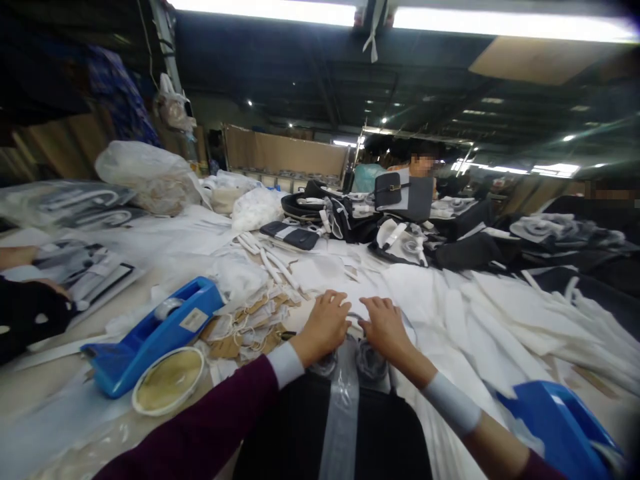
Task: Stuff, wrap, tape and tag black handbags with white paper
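Observation:
In front of me lies a black bag [387, 427] with a clear plastic strip [342, 413] running down its middle. Near its top, clear-wrapped rolled parts [373, 361] sit on both sides of the strip. My left hand [324, 323] is closed over the bag's top end, its fingers bent forward. Opposite it, my right hand [387, 333] is closed on the same end in a similar pose. A pale curved piece, perhaps a wrapped handle, shows between the hands; the fingers partly hide it.
Left are a blue tape dispenser [155, 337], a round tub [170, 381] and a heap of tags [250, 327]. A second blue dispenser [565, 427] stands right, near white sheets [525, 320]. Black bags [400, 193] are piled behind. Another person's hand [17, 257] shows far left.

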Available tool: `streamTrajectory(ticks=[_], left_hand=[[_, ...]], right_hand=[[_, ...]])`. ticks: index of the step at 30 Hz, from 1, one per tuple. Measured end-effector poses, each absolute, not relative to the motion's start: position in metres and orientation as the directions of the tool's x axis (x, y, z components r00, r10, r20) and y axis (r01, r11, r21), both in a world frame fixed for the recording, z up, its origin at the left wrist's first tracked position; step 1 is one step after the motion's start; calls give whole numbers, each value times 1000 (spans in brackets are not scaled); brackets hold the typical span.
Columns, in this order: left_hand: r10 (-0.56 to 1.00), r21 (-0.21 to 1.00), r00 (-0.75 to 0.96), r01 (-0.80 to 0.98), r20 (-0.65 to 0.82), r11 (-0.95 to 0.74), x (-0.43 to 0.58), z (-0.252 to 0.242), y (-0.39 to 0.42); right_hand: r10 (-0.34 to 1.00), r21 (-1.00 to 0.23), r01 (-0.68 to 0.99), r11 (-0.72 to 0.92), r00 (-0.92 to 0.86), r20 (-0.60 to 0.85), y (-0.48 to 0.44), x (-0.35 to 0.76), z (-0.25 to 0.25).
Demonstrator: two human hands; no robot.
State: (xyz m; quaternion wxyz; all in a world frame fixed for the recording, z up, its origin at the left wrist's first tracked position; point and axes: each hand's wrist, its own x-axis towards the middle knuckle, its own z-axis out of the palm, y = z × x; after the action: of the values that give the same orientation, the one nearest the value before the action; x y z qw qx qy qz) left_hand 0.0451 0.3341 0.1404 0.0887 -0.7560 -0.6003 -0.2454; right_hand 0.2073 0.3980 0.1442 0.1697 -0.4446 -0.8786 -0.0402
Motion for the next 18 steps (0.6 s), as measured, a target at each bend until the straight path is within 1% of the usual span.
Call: streamTrajectory(ticks=[1, 2, 4, 7, 8, 10, 11, 13, 15, 18], left_hand=[[877, 138, 167, 957, 451, -254, 50, 141, 349], [886, 126, 161, 963, 435, -237, 55, 140, 359], [905, 108, 135, 975, 404, -194, 59, 133, 369], [930, 106, 92, 985, 355, -138, 52, 125, 367], [941, 113, 83, 985, 327, -127, 44, 125, 367], [964, 133, 42, 988, 261, -79, 18, 130, 373], [975, 141, 2, 989, 223, -34, 1, 134, 378], [979, 131, -132, 985, 153, 112, -37, 141, 393], [968, 98, -236, 969, 81, 227, -73, 146, 410], [947, 64, -320, 946, 14, 319, -105, 145, 429]], right_hand=[[761, -13, 793, 610, -580, 291, 404, 197, 147], [752, 28, 784, 621, -605, 261, 409, 189, 148], [729, 60, 760, 647, -640, 242, 416, 181, 145], [704, 76, 739, 669, -663, 253, 422, 184, 138], [704, 62, 737, 673, -664, 252, 424, 186, 137], [711, -16, 734, 679, -652, 262, 427, 192, 138], [715, -67, 730, 680, -641, 278, 428, 194, 140], [726, -149, 724, 674, -612, 313, 431, 200, 145], [743, -191, 728, 658, -588, 320, 433, 205, 149], [764, -217, 736, 641, -587, 267, 436, 210, 150]])
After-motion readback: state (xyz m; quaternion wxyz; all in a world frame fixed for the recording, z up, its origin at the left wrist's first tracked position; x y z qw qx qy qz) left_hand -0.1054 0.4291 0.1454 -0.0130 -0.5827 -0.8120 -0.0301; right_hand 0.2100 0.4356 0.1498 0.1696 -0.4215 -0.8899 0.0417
